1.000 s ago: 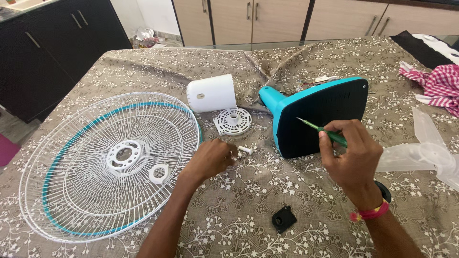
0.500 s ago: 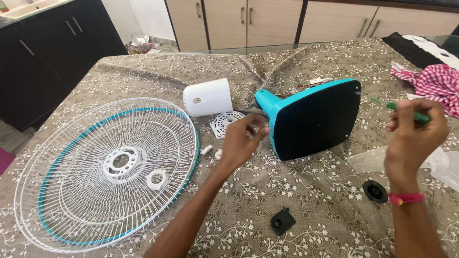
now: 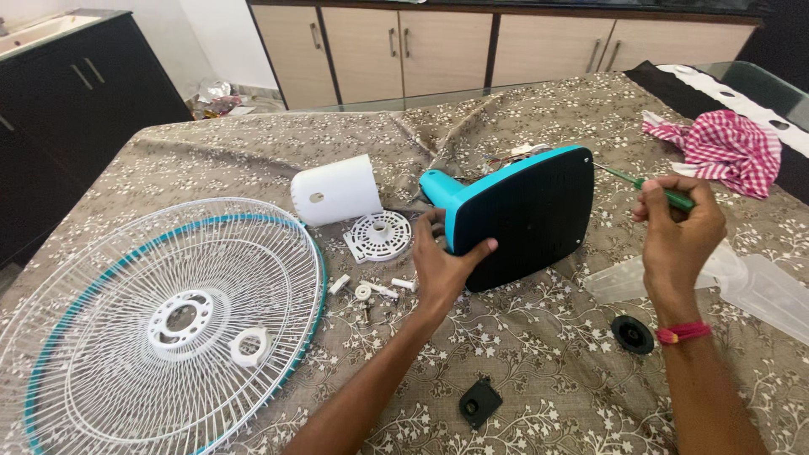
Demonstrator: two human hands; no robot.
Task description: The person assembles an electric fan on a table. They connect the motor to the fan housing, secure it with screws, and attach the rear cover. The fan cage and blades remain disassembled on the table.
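A person's left hand now grips the lower left edge of a teal fan base tipped on its side, thumb pressed on the dark underside, fingers wrapped round the teal rim. Half a sec ago that hand hovered in the air short of the base; a full sec ago it was down on the cloth among the small white parts. The right hand, w/ a pink-red band at the wrist, is closed round a green-handled screwdriver, shaft tip pointing left at the base's upper right corner, close to it but whether it touches can't be told. Earlier the tool lay against the dark underside, then swung out to the right.

The base sits mid-table on a brown floral tablecloth, wires showing behind it. Just left of it: a white cylindrical motor cover on its side and a round white perforated disc. Small white plastic fittings lie scattered near the left wrist. A white wire fan guard w/ teal rim fills the left side, a white ring resting on it. Nearer the camera, a black square piece; a black round cap by the right forearm. A clear fan blade lies at right, a red-checked cloth beyond.
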